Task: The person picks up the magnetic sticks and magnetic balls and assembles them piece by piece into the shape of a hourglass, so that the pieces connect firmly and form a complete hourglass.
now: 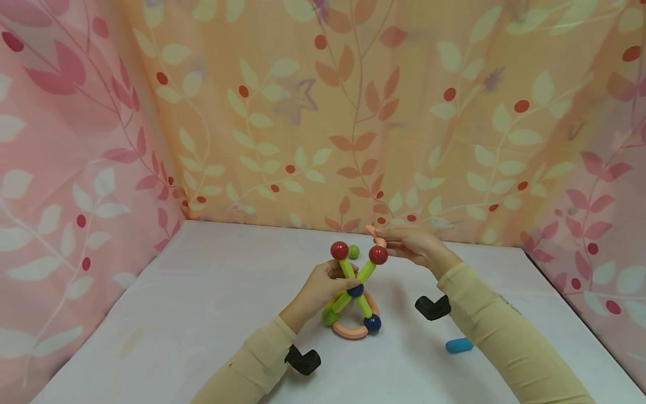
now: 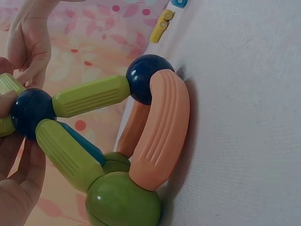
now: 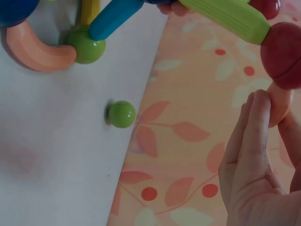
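Observation:
A toy of magnetic rods and balls stands on the table, with lime rods (image 2: 91, 96) crossing at a middle blue ball (image 1: 355, 290). My left hand (image 1: 320, 290) grips it around that ball. Two red balls (image 1: 340, 250) top the upper rods. At the right one, my right hand (image 1: 416, 245) pinches a curved peach rod (image 3: 281, 104) between thumb and fingers, its end against the ball. Below, a ring of curved peach rods (image 1: 350, 332) joins another blue ball (image 1: 372, 322) and green balls (image 2: 123, 200). A teal rod (image 3: 114, 20) slants down to the ring.
A loose green ball (image 3: 122, 114) lies on the table behind the toy. To the right, a blue rod (image 1: 459, 345) rests near my right forearm. A yellow piece (image 2: 162, 26) shows farther off in the left wrist view. Patterned cloth (image 1: 303, 112) walls the back and sides.

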A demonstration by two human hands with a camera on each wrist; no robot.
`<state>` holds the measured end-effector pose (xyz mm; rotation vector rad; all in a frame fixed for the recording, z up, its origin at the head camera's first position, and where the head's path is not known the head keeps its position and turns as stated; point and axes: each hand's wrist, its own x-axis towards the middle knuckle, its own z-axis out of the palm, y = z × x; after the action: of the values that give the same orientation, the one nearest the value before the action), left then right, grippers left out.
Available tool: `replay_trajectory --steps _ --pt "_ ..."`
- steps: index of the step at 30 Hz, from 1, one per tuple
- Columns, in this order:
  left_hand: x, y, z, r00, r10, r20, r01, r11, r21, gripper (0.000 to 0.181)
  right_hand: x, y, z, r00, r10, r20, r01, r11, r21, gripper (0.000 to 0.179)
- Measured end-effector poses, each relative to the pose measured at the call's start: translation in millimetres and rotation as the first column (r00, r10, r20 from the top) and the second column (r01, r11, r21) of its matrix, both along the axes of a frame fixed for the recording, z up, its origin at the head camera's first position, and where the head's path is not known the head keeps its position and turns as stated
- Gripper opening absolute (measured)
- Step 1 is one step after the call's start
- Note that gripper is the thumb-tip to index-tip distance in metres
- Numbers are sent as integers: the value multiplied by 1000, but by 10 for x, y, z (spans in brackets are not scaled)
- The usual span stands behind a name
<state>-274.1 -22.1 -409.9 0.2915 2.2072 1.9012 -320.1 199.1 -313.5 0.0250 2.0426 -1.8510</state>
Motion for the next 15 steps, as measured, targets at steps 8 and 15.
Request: replay_trajectory --steps 8,15 --pt "26 -5 38 1000 24 -10 -24 1000 -15 40 47 3 12 1000 -5 -9 6 1000 30 51" --pt "48 -132 218 989 113 -99 -97 985 146 60 60 15 54 999 24 -26 -23 999 43 30"
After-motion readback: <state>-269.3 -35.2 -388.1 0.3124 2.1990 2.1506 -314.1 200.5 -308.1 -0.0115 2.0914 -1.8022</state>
